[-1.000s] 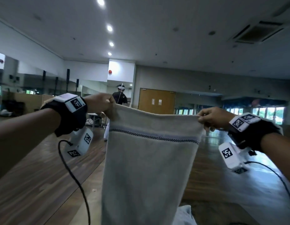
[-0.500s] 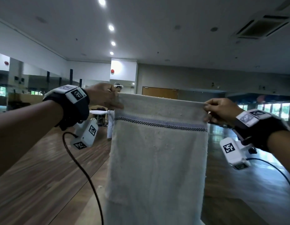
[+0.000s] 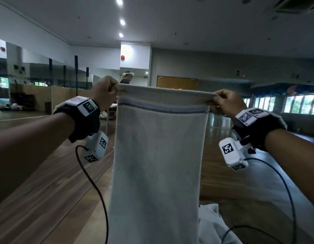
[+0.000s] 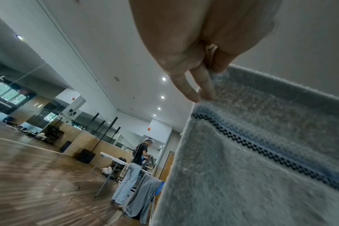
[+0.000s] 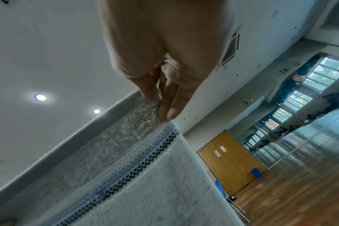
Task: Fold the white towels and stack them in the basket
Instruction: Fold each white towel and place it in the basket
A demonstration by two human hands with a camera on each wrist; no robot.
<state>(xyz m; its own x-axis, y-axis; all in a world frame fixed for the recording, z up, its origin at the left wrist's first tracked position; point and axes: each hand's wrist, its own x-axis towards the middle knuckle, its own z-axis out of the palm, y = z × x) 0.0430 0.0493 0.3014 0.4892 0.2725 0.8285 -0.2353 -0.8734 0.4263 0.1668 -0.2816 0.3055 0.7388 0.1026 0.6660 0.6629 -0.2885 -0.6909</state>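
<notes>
A white towel (image 3: 158,155) with a dark checked band near its top hangs full length in front of me, stretched flat between both hands. My left hand (image 3: 107,90) pinches its top left corner and my right hand (image 3: 223,101) pinches the top right corner. In the left wrist view the left hand's fingers (image 4: 195,85) clamp the towel (image 4: 252,152) at its edge. In the right wrist view the right hand's fingers (image 5: 164,97) pinch the towel (image 5: 126,168) at its corner. Another white towel (image 3: 212,224) lies crumpled below at the lower right. The basket is out of view.
A wooden floor (image 3: 47,191) spreads around. Another person (image 4: 133,168) stands at a folding table (image 4: 114,160) far ahead on the left. A grey cloth (image 4: 143,195) hangs over something beside them. Wooden doors (image 3: 177,83) and mirrored walls stand at the back.
The towel and both hands rose half a second ago and have come down a little since. The towel stays held taut by its two top corners.
</notes>
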